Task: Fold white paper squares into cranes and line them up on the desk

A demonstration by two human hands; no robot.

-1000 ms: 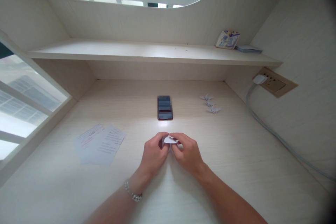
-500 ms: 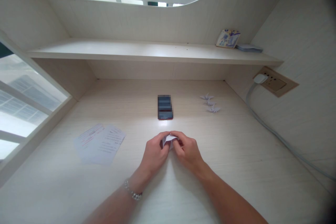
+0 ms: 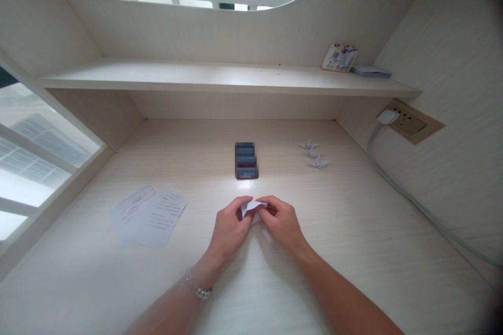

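Observation:
A small folded white paper (image 3: pixel 254 207) is held between both hands, just above the near middle of the desk. My left hand (image 3: pixel 231 224) grips its left side, with the thumb toward me and the fingers curled behind. On its right side, my right hand (image 3: pixel 281 221) pinches it between thumb and fingers. Part of the paper is hidden by the fingers. Beyond the hands lies a phone (image 3: pixel 246 160) with a blurred screen. Three folded paper cranes (image 3: pixel 313 154) sit in a column farther to the right.
Sheets of paper with writing (image 3: pixel 151 214) lie on the desk (image 3: pixel 188 152) at left. A shelf (image 3: pixel 196 74) spans the back, bearing a colourful packet (image 3: pixel 339 57) and a flat stack (image 3: pixel 371 71). A grey cable (image 3: pixel 408 196) runs from the wall socket (image 3: pixel 412 121) down the right side.
The fingertips have drawn slightly apart at the far edge of the paper, and more of its top flap shows. The whole view has shifted a little. Both hands still hold the paper.

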